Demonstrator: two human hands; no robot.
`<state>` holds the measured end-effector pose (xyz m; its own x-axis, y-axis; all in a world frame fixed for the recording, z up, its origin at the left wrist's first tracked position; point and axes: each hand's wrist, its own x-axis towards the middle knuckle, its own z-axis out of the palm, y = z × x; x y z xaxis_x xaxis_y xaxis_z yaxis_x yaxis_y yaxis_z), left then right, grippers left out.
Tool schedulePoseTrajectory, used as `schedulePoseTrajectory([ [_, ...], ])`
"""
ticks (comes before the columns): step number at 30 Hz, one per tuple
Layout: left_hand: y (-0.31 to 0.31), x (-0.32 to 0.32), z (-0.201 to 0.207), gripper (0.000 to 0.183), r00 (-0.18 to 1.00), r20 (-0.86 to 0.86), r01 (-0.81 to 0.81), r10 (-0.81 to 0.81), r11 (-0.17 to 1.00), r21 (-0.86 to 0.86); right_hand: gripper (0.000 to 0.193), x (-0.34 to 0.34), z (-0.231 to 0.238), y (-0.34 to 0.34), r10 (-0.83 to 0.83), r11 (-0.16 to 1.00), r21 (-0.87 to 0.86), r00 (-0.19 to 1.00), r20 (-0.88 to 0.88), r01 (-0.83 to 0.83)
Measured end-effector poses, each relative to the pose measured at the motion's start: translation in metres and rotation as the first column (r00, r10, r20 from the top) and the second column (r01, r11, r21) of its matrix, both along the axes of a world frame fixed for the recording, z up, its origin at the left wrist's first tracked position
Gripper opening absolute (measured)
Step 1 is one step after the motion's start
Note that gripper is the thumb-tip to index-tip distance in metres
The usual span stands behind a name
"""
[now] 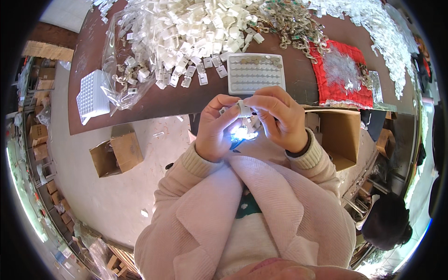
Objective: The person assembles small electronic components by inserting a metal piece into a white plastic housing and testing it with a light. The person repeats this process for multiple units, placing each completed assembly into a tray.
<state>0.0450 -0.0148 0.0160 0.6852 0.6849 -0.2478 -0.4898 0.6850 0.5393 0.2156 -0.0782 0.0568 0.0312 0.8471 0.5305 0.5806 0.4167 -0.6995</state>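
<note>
In front of my chest, both hands meet on a small white plastic part [244,110]. My left hand [212,130] grips it between thumb and fingers. My right hand [284,120] pinches its other side with thumb and forefinger. Just below, between my palms, a bright white-blue light [241,133] glows, and its glare hides what it belongs to. Small pale pieces hang beside it, too blurred to name. Beyond my fingers, at the table's near edge, lies a white compartment tray [254,80] with several round, dull discs [261,60] in its far row.
A big heap of white plastic pieces [200,30] covers the brown table [154,105], beside a clear bag [116,84] and stacked white trays [93,100]. Tangled wired parts [294,23] and a red cloth [322,77] lie right. Cardboard boxes [128,151] stand below; another person's head [387,221] shows lower right.
</note>
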Motion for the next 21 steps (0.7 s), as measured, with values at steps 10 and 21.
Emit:
schedulePoseTrajectory([
  [10, 0.006, -0.007, 0.002, 0.018, 1.0, 0.005, 0.005, -0.005, 0.996, 0.088, 0.044, 0.0, 0.007, 0.006, 0.09, 0.993, 0.05, 0.972, 0.218, -0.103],
  [21, 0.011, -0.015, -0.003, 0.015, 0.995, -0.096, 0.008, 0.021, 0.957, 0.29, 0.016, -0.008, 0.012, -0.005, -0.079, 0.973, -0.211, 0.995, 0.053, 0.089],
])
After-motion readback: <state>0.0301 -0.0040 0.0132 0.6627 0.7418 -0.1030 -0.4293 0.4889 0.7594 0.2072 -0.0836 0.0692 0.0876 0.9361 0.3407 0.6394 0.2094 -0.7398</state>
